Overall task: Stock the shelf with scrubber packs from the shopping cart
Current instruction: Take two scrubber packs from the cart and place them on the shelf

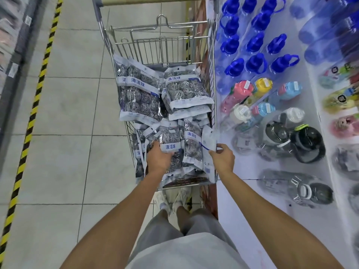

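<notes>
A metal shopping cart (213, 61) stands in front of me, filled with several clear-and-white scrubber packs (138, 94) of steel-wool balls. My left hand (158, 159) is down in the near end of the cart, fingers closed on one scrubber pack (170, 139) with blue lettering. My right hand (222, 159) pinches the edge of another pack (209, 144), which stands upright with its white back showing against the cart's right wall. The white shelf (252, 220) lies directly to the right of the cart.
On the shelf stand several blue-capped bottles (254, 43), coloured bottles (262, 87), dark jugs (303, 144) and grey wrapped items (295, 188). A yellow-black floor stripe (32, 113) runs along the left, beside another shelf unit (11, 45). My feet (174, 199) are just behind the cart.
</notes>
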A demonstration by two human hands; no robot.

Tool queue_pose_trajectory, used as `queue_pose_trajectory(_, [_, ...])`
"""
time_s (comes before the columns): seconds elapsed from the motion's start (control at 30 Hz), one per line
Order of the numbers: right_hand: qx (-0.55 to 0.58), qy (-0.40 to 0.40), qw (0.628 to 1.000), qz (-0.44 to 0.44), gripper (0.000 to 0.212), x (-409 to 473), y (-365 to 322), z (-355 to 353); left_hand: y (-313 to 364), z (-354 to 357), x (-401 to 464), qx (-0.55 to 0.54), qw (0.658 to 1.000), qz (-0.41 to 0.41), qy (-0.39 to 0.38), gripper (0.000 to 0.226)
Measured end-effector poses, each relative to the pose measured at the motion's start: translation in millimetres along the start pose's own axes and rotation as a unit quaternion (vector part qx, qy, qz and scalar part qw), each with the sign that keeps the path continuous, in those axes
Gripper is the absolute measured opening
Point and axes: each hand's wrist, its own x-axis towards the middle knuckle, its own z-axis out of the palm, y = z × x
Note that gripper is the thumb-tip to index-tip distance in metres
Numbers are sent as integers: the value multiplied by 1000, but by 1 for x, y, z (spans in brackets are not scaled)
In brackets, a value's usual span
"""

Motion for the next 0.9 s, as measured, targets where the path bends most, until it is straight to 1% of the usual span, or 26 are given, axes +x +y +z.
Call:
queue_pose_trajectory(0.03, [1,4,1000,-14,31,-4,-4,0,-1,-3,0,-30,1000,-7,-8,71])
queue_pose_trajectory(0.07, [6,11,999,-36,28,-9,-9,-1,-3,-7,0,-56,998,-11,-14,65])
queue_pose_trajectory(0.13, [16,33,995,-95,25,-18,-19,-3,-9,-17,1,-98,995,-14,-20,44])
queue_pose_trajectory(0.2, [20,20,988,-149,24,-28,-30,-3,-17,-25,0,-143,989,-27,-20,34])
queue_pose_trajectory(0.23, [15,-2,986,-164,23,-34,-36,-2,-19,-30,-2,-165,985,-35,-21,32])
queue_pose_trajectory(0.27, [6,-37,986,-165,23,-38,-41,2,-21,-33,-2,-184,982,-39,-20,32])
queue_pose_trajectory(0.33, [-17,-117,983,-137,36,-41,-43,13,-25,-39,-4,-207,977,-40,-17,35])
queue_pose_trajectory(0.37, [-27,-145,981,-123,44,-42,-44,17,-27,-42,-5,-210,977,-39,-18,35])
queue_pose_trajectory(0.4, [-33,-154,981,-112,47,-41,-43,20,-30,-44,-5,-209,977,-38,-21,34])
queue_pose_trajectory(0.43, [-30,-153,982,-107,43,-39,-41,22,-32,-47,-6,-210,977,-42,-22,33])
queue_pose_trajectory(0.5, [-32,-126,986,-100,25,-30,-38,22,-34,-53,-8,-219,974,-49,-28,32])
queue_pose_trajectory(0.53, [-36,-121,988,-90,28,-24,-36,22,-35,-55,-10,-228,971,-53,-36,33])
queue_pose_trajectory(0.6, [-29,-142,989,-43,65,-14,-39,19,-36,-58,-12,-241,967,-56,-54,37])
queue_pose_trajectory(0.63, [-20,-162,986,-20,79,-10,-42,17,-35,-60,-13,-244,966,-58,-60,41])
queue_pose_trajectory(0.67, [-12,-186,983,0,87,-7,-44,15,-35,-60,-13,-249,965,-59,-65,48])
queue_pose_trajectory(0.73, [-28,-226,974,21,96,0,-46,13,-36,-60,-13,-265,959,-59,-77,57])
queue_pose_trajectory(0.83, [-104,-237,965,30,115,9,-35,13,-37,-60,-12,-275,956,-57,-85,51])
queue_pose_trajectory(0.87, [-99,-242,965,27,115,13,-31,14,-38,-61,-13,-282,953,-56,-91,53])
queue_pose_trajectory(0.9, [-79,-244,966,28,110,12,-30,14,-40,-61,-12,-287,951,-55,-99,57])
